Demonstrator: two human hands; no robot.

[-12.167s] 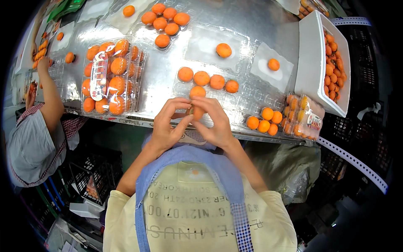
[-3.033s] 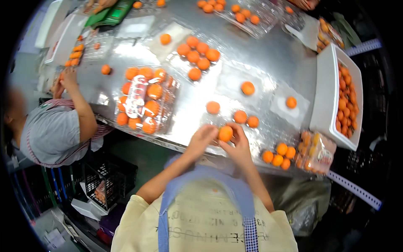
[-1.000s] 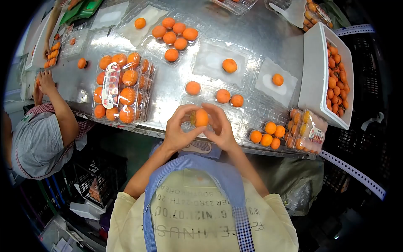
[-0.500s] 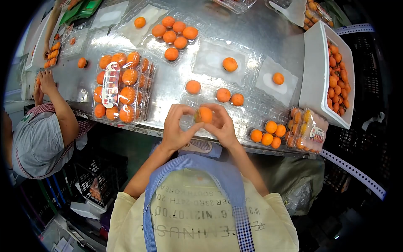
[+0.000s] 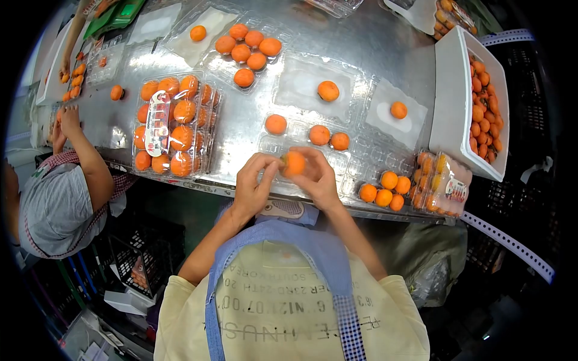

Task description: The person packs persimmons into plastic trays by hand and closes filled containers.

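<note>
An orange persimmon (image 5: 295, 163) is held up between my two hands over the near edge of the metal table. The fingers of my right hand (image 5: 320, 179) curl round its right side, slightly blurred. On the other side, my left hand (image 5: 253, 180) pinches at the fruit's dark calyx end with thumb and forefinger. Just beyond my hands lies a clear plastic tray (image 5: 295, 125) with a few persimmons in its cups, among them one at its left (image 5: 276, 124). To the right, another clear tray (image 5: 355, 171) holds several persimmons (image 5: 383, 197) at its near end.
Closed clear packs of persimmons stand to the left (image 5: 183, 138) and right (image 5: 442, 186). A white foam box (image 5: 450, 102) full of fruit is at the right. More trays (image 5: 241, 84) lie farther back. A co-worker (image 5: 66, 186) handles fruit at the left.
My left thumb and forefinger have shifted up along the persimmon's calyx side. The persimmon stays in nearly the same place. The co-worker's hands have moved slightly.
</note>
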